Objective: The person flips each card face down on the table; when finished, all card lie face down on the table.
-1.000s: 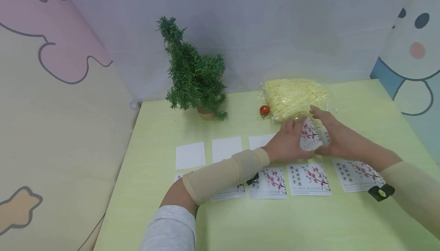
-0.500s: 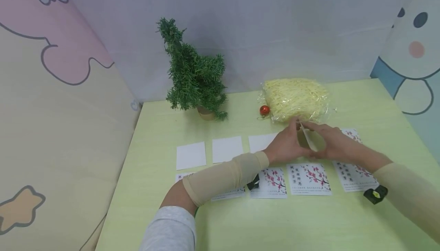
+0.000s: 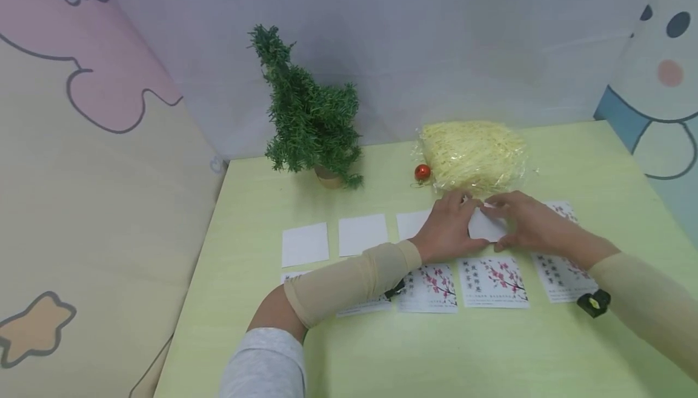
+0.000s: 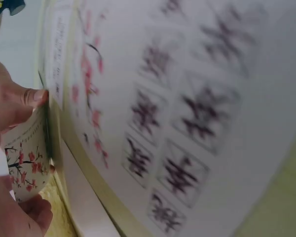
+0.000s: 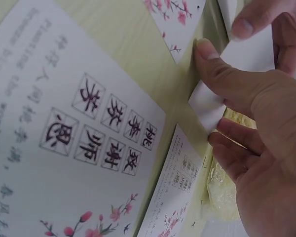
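Observation:
One card (image 3: 485,226), its blank white side toward the head camera, is held at its edges between both hands, just above the table behind the front row. My left hand (image 3: 448,226) pinches its left side with thumb and fingers; my right hand (image 3: 537,223) pinches the right side. In the left wrist view the printed blossom side of the card (image 4: 28,165) faces the camera. The right wrist view shows the blank side of the card (image 5: 251,52), with the right hand (image 5: 266,118) thumb on it.
Blank-side-up cards (image 3: 305,245) lie left in the back row; printed cards (image 3: 493,283) form the front row. Another printed card (image 3: 564,211) is behind the right wrist. Farther back stand a small green tree (image 3: 313,113), a red ball (image 3: 422,172) and a bag of yellow shreds (image 3: 474,154).
The card between the hands has turned from its printed side, through edge-on, to its blank side facing the head camera. Both hands have moved slightly lower.

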Action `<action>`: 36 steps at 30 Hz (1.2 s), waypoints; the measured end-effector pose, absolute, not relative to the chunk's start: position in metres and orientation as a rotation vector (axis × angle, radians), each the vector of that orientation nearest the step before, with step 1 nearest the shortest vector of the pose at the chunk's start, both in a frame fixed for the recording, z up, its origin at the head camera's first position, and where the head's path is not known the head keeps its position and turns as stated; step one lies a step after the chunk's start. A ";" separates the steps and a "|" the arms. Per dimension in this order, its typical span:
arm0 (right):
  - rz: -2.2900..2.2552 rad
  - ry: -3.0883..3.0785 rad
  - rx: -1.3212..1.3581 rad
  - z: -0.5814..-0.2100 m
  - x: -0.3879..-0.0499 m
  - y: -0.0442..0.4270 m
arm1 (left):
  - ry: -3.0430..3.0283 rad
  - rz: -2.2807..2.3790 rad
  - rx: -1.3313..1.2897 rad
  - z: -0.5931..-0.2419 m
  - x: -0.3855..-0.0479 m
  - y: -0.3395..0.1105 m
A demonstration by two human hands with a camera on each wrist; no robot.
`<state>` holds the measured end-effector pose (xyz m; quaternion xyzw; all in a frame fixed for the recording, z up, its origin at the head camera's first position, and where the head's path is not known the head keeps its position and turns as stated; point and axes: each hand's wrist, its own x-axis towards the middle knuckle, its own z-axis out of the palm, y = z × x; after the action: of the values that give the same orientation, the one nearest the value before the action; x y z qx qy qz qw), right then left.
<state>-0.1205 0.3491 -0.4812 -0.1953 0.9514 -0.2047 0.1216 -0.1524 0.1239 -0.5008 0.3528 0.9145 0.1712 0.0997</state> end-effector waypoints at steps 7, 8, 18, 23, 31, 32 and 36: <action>-0.553 2.817 -0.629 -0.483 -0.123 0.353 | 2.754 0.245 1.180 -0.506 -0.156 0.122; -0.550 2.823 -0.633 -0.483 -0.124 0.353 | 2.752 0.233 1.186 -0.506 -0.156 0.122; -0.528 2.858 -0.704 -0.478 -0.124 0.353 | 2.730 0.019 1.326 -0.505 -0.160 0.120; -0.510 2.852 -0.686 -0.475 -0.125 0.354 | 2.728 -0.005 1.321 -0.503 -0.161 0.120; -0.481 2.818 -0.495 -0.474 -0.122 0.380 | 2.719 0.130 1.283 -0.512 -0.154 0.115; -0.470 2.808 -0.461 -0.474 -0.122 0.386 | 2.725 0.163 1.292 -0.512 -0.154 0.115; -0.427 2.773 -0.367 -0.468 -0.120 0.411 | 2.737 0.260 1.348 -0.505 -0.152 0.123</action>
<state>-0.1201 0.4114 -0.4680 -0.1283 0.9681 -0.1491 0.1554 -0.1516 0.1225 -0.5047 0.4400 0.8931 0.0849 0.0397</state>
